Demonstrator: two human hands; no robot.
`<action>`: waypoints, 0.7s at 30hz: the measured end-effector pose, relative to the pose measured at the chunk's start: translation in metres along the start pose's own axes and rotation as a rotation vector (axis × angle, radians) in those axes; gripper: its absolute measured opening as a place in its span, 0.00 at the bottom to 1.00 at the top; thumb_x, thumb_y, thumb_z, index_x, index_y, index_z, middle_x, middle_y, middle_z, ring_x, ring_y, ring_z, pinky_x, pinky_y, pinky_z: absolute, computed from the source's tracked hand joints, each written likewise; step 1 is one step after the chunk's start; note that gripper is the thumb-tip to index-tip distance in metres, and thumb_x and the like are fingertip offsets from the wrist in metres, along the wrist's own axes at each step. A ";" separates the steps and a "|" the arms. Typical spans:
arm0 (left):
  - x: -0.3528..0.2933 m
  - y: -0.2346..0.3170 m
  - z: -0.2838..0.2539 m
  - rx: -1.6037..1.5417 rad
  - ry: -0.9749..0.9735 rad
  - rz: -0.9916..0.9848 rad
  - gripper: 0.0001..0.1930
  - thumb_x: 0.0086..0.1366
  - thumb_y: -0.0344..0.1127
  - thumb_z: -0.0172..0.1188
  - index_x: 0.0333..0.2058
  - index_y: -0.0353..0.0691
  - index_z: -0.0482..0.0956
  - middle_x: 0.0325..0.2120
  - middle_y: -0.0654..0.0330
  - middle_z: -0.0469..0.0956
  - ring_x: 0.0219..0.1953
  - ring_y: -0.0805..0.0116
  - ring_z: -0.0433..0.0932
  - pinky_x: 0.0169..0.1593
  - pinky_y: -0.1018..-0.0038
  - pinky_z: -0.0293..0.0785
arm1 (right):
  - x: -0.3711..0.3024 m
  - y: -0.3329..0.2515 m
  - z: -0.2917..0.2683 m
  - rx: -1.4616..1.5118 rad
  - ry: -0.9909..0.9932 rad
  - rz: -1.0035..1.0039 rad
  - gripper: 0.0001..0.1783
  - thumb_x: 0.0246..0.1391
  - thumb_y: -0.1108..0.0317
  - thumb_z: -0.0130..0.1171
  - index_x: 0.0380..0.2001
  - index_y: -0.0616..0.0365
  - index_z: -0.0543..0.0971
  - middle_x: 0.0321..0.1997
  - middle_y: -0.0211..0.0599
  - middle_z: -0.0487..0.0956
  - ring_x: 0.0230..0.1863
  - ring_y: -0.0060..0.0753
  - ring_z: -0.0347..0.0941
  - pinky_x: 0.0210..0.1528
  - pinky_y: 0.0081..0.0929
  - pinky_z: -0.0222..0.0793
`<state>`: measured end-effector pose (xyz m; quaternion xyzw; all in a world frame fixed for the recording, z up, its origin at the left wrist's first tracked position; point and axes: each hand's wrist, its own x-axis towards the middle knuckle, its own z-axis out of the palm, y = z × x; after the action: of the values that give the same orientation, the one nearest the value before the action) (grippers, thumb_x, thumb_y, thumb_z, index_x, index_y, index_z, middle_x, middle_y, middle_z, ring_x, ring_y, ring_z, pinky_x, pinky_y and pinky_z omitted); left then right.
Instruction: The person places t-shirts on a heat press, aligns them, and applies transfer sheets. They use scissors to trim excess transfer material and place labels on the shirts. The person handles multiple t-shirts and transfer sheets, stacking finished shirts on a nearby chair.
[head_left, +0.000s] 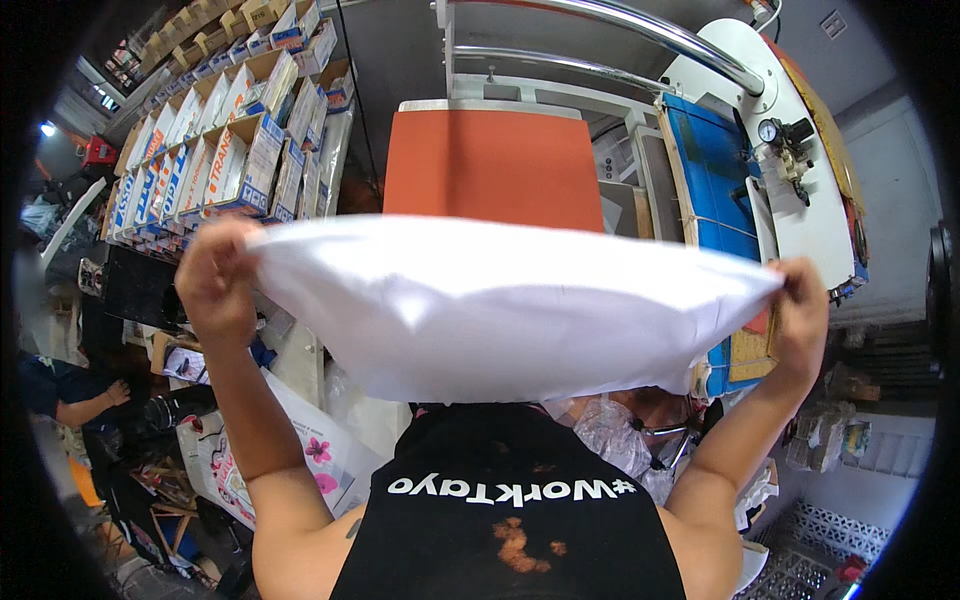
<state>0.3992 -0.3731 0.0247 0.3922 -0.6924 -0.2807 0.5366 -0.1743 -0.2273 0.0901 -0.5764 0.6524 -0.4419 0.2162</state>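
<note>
A white cloth [500,310] is stretched out in the air between my two hands, in front of my chest. My left hand [217,275] grips its upper left corner, fingers closed and slightly blurred by motion. Its upper right corner is pinched in my right hand [802,300]. The top edge runs nearly straight from hand to hand, while the lower part sags and billows towards me. Just beyond the cloth lies a flat orange pad [500,160] on a white-framed machine; the cloth hides the pad's near edge.
Metal rails [610,72] cross above the machine, and a pressure gauge [768,131] sits on its white arm at right. A blue panel [712,165] stands beside the pad. Narrow cartons [225,150] fill a rack at left. Another person's hand [118,392] shows at far left.
</note>
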 end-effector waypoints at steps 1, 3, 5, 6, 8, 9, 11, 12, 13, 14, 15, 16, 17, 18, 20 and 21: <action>0.020 -0.003 0.003 0.283 0.148 0.068 0.07 0.67 0.29 0.68 0.41 0.34 0.83 0.39 0.59 0.84 0.40 0.74 0.80 0.46 0.76 0.76 | 0.028 -0.002 -0.004 -0.095 0.048 0.040 0.04 0.63 0.78 0.57 0.39 0.61 0.78 0.36 0.31 0.81 0.34 0.20 0.73 0.38 0.20 0.69; 0.075 -0.027 0.019 0.229 0.198 0.007 0.13 0.64 0.38 0.74 0.37 0.33 0.86 0.30 0.61 0.84 0.34 0.78 0.80 0.39 0.80 0.74 | 0.092 0.009 0.011 -0.198 0.085 -0.155 0.08 0.65 0.68 0.62 0.34 0.62 0.80 0.32 0.33 0.83 0.30 0.23 0.75 0.34 0.25 0.70; 0.129 -0.059 0.029 0.609 0.167 -0.017 0.17 0.61 0.44 0.77 0.31 0.34 0.87 0.24 0.60 0.83 0.30 0.78 0.78 0.36 0.78 0.73 | 0.157 0.026 0.029 -0.602 0.142 -0.187 0.18 0.62 0.56 0.68 0.29 0.63 0.83 0.28 0.39 0.84 0.26 0.31 0.77 0.32 0.30 0.71; 0.156 -0.080 0.035 0.771 0.101 -0.105 0.18 0.61 0.46 0.76 0.30 0.34 0.87 0.23 0.60 0.83 0.29 0.78 0.77 0.35 0.75 0.73 | 0.187 0.039 0.042 -0.741 0.136 -0.058 0.21 0.60 0.53 0.69 0.28 0.63 0.84 0.27 0.42 0.84 0.26 0.34 0.77 0.33 0.32 0.72; 0.191 -0.127 0.047 0.753 -0.060 -0.228 0.18 0.63 0.47 0.75 0.31 0.35 0.88 0.22 0.60 0.83 0.27 0.77 0.75 0.34 0.71 0.73 | 0.241 0.069 0.072 -0.825 0.065 0.063 0.21 0.58 0.52 0.71 0.29 0.62 0.86 0.28 0.45 0.85 0.27 0.40 0.78 0.36 0.35 0.73; 0.202 -0.154 0.054 0.590 -0.146 -0.313 0.17 0.63 0.47 0.74 0.33 0.36 0.89 0.24 0.61 0.84 0.27 0.76 0.75 0.34 0.70 0.72 | 0.261 0.087 0.088 -0.790 0.011 0.053 0.19 0.58 0.54 0.71 0.31 0.63 0.87 0.30 0.45 0.86 0.29 0.41 0.79 0.37 0.36 0.74; 0.212 -0.205 0.067 0.460 -0.206 -0.460 0.13 0.64 0.42 0.73 0.35 0.36 0.89 0.26 0.63 0.85 0.29 0.75 0.75 0.35 0.72 0.72 | 0.290 0.130 0.114 -0.705 -0.140 0.086 0.16 0.57 0.58 0.71 0.34 0.63 0.88 0.33 0.48 0.86 0.33 0.43 0.82 0.41 0.37 0.76; 0.210 -0.230 0.075 0.437 -0.203 -0.480 0.10 0.65 0.38 0.72 0.38 0.36 0.89 0.29 0.64 0.85 0.31 0.75 0.76 0.37 0.73 0.72 | 0.300 0.154 0.125 -0.616 -0.161 0.157 0.15 0.57 0.60 0.70 0.37 0.63 0.87 0.36 0.50 0.87 0.38 0.44 0.83 0.44 0.38 0.76; 0.207 -0.252 0.085 0.457 -0.186 -0.521 0.10 0.65 0.37 0.72 0.38 0.37 0.90 0.29 0.64 0.86 0.30 0.73 0.78 0.37 0.72 0.73 | 0.309 0.180 0.138 -0.614 -0.127 0.189 0.13 0.57 0.63 0.68 0.39 0.62 0.88 0.36 0.49 0.87 0.41 0.42 0.85 0.46 0.38 0.78; 0.205 -0.272 0.094 0.538 -0.169 -0.539 0.09 0.66 0.35 0.70 0.39 0.34 0.88 0.30 0.61 0.86 0.31 0.70 0.81 0.37 0.71 0.76 | 0.315 0.206 0.150 -0.716 -0.107 0.129 0.13 0.57 0.63 0.66 0.39 0.62 0.88 0.36 0.49 0.87 0.41 0.43 0.85 0.46 0.38 0.79; 0.201 -0.290 0.107 0.651 -0.139 -0.613 0.09 0.68 0.32 0.68 0.40 0.32 0.87 0.31 0.58 0.87 0.32 0.68 0.84 0.37 0.70 0.79 | 0.320 0.232 0.162 -0.847 -0.070 0.079 0.13 0.58 0.63 0.64 0.38 0.62 0.88 0.35 0.49 0.87 0.42 0.43 0.86 0.47 0.39 0.80; 0.201 -0.304 0.120 0.424 -0.024 -0.720 0.08 0.69 0.30 0.66 0.41 0.29 0.85 0.33 0.55 0.86 0.33 0.65 0.85 0.37 0.70 0.81 | 0.329 0.255 0.174 -0.714 -0.051 0.254 0.13 0.58 0.63 0.63 0.37 0.62 0.88 0.36 0.50 0.87 0.42 0.45 0.86 0.47 0.39 0.80; 0.200 -0.316 0.134 0.194 0.091 -0.814 0.08 0.70 0.28 0.63 0.42 0.27 0.83 0.34 0.51 0.86 0.34 0.62 0.87 0.37 0.69 0.83 | 0.339 0.275 0.188 -0.573 -0.036 0.401 0.14 0.58 0.62 0.62 0.35 0.62 0.88 0.36 0.51 0.87 0.42 0.46 0.86 0.48 0.40 0.81; 0.199 -0.325 0.144 -0.064 0.187 -0.908 0.08 0.71 0.27 0.61 0.42 0.25 0.81 0.35 0.48 0.85 0.35 0.59 0.88 0.38 0.69 0.85 | 0.346 0.293 0.198 -0.430 -0.056 0.506 0.13 0.58 0.63 0.61 0.35 0.62 0.87 0.35 0.50 0.87 0.41 0.45 0.86 0.45 0.39 0.81; 0.198 -0.340 0.161 -0.114 0.240 -0.850 0.08 0.74 0.26 0.58 0.43 0.25 0.75 0.36 0.46 0.84 0.41 0.53 0.88 0.44 0.65 0.87 | 0.357 0.318 0.217 -0.385 0.003 0.446 0.09 0.59 0.67 0.62 0.34 0.62 0.85 0.33 0.48 0.87 0.38 0.41 0.85 0.38 0.34 0.81; 0.200 -0.348 0.167 -0.154 0.264 -0.803 0.07 0.75 0.26 0.56 0.43 0.24 0.73 0.37 0.44 0.83 0.44 0.50 0.87 0.48 0.64 0.88 | 0.361 0.327 0.225 -0.378 0.068 0.443 0.09 0.60 0.68 0.61 0.35 0.63 0.84 0.35 0.49 0.87 0.38 0.41 0.85 0.38 0.34 0.82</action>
<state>0.2992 -0.7331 -0.1966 0.6219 -0.3872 -0.4656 0.4965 -0.2672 -0.6596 -0.2139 -0.4347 0.8402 -0.2735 0.1741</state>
